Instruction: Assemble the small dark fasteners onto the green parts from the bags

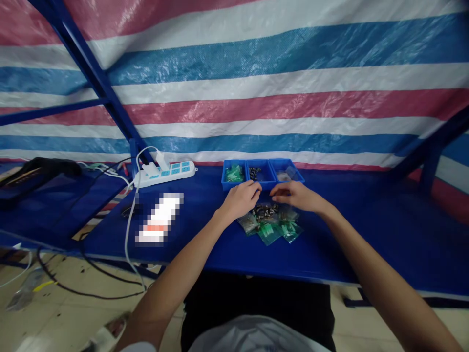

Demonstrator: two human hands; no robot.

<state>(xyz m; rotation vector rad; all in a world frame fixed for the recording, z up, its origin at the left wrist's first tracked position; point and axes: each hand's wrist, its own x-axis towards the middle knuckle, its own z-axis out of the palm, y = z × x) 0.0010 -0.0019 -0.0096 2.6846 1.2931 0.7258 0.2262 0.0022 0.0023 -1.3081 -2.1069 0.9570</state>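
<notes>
A blue tray (pixel 266 186) with three compartments stands at the back of the blue table. Green packets (pixel 234 173) lie in its left compartment, small dark parts (pixel 254 173) in the middle one, clear bags (pixel 284 175) in the right one. My left hand (pixel 242 199) is at the tray's front edge, fingers curled; what they hold, if anything, is hidden. My right hand (pixel 295 195) is in front of the right compartment, its fingers bent and slightly apart, with nothing visible in them. Below both hands lie a heap of dark parts (pixel 266 211) and several small bags with green contents (pixel 269 231).
A white power strip (pixel 176 172) with plugs and cables lies back left, near a blue metal frame (pixel 106 93). In front of it is a blurred white rectangle (pixel 161 217). A black object (pixel 40 171) sits far left. A striped sheet (pixel 256 107) hangs behind the table (pixel 366 234).
</notes>
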